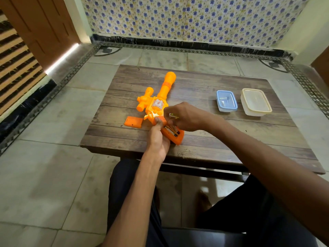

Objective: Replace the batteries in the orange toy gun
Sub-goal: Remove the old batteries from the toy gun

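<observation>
The orange toy gun (161,97) lies on the wooden table (204,139), barrel pointing away from me. Its handle (175,135) faces me with the battery bay open and batteries showing inside. My left hand (157,138) grips the handle from the left, thumb up near the trigger area. My right hand (183,116) hovers over the bay and pinches a battery (173,115) between its fingers. The orange battery cover (133,122) lies flat on the table left of the handle.
A small blue-rimmed container (226,100) with small items inside and a larger cream container (255,102) stand on the table's right side. My legs in dark trousers are below the table's near edge. Tiled floor surrounds the table.
</observation>
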Motion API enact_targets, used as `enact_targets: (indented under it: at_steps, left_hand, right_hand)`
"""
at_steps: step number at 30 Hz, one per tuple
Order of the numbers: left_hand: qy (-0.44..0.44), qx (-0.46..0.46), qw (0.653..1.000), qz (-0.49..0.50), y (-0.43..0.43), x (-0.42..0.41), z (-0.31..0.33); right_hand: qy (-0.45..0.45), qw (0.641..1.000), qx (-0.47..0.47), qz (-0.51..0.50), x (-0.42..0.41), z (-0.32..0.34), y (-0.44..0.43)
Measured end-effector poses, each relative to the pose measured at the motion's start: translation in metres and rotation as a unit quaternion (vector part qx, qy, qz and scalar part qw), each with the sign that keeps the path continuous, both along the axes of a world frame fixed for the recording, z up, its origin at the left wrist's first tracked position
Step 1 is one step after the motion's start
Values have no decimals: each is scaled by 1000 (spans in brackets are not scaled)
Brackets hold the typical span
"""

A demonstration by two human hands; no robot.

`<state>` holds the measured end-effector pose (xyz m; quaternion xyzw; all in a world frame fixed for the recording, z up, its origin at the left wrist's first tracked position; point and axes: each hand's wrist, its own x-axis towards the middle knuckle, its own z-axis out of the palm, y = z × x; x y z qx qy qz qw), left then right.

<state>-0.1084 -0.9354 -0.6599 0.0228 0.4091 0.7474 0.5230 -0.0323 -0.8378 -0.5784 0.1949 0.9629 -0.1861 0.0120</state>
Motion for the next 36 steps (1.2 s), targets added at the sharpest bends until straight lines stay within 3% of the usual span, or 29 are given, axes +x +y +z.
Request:
enact_targets:
  at_steps: [6, 9, 13, 17, 20, 28, 31, 33, 36]
  left_hand:
    - [-2, -4, 1000, -1, 1, 2, 2]
    - [-3, 3, 1000, 0, 1, 0, 2]
    - [7, 3, 1000, 0, 2, 0, 3]
    - [18, -15, 1000, 12, 5, 2, 5]
    - [28, -14, 999, 1, 7, 2, 5]
    - [42, -4, 999, 5, 10, 1, -2]
    - [47, 2, 999, 7, 9, 1, 0]
    - [44, 3, 999, 8, 8, 2, 2]
    - [47, -4, 999, 8, 7, 3, 4]
  right_hand:
    - [81, 996, 43, -21, 6, -5, -2]
    - [161, 984, -15, -77, 16, -3, -11]
    - [268, 926, -139, -228, 44, 4, -4]
    - [155, 918, -123, -344, 70, -3, 28]
    - [92, 918, -83, -376, 74, -19, 46]
    - [33, 935, -4, -353, 65, -38, 60]
    - [52, 926, 7, -374, 70, -33, 62]
    - [124, 899, -85, -413, 73, -21, 63]
    - [215, 802, -340, -441, 78, 10, 57]
